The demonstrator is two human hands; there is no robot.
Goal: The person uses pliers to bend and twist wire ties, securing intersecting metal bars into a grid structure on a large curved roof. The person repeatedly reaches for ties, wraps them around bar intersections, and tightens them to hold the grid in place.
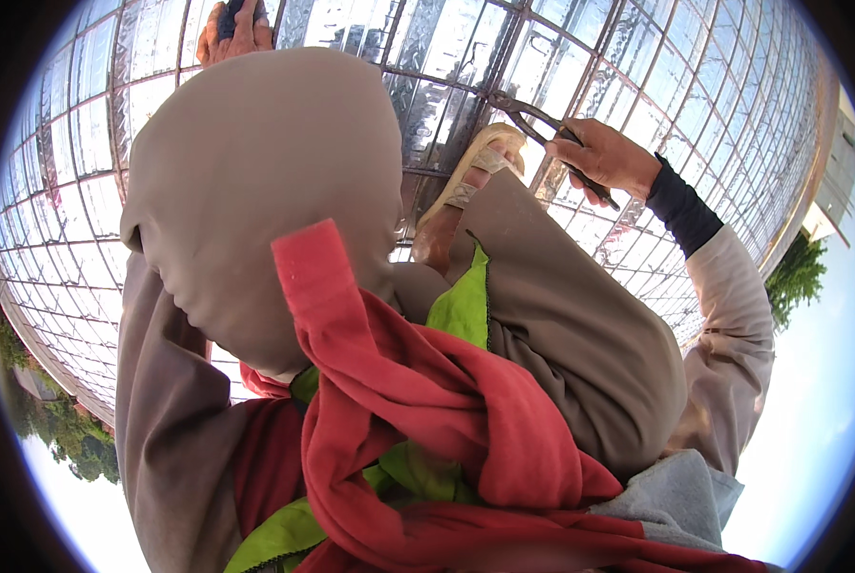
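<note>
My R hand (594, 162) wraps pliers (515, 105) by part-spread handles, nose at rebar (437, 79) crossing nr my foot (478, 178), prob. stiff, mod. heavy, best held well back; L hand (240, 36) curls on dark item (227, 19), can't tell how firmly.

Bright daylight glares off silvery sheeting (551, 62), bent by fisheye distortion.

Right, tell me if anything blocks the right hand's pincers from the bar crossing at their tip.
Nothing visible does: the right hand grips the pincers, their tip at the bar grid. The sandalled foot is close by, without covering the tip.
</note>
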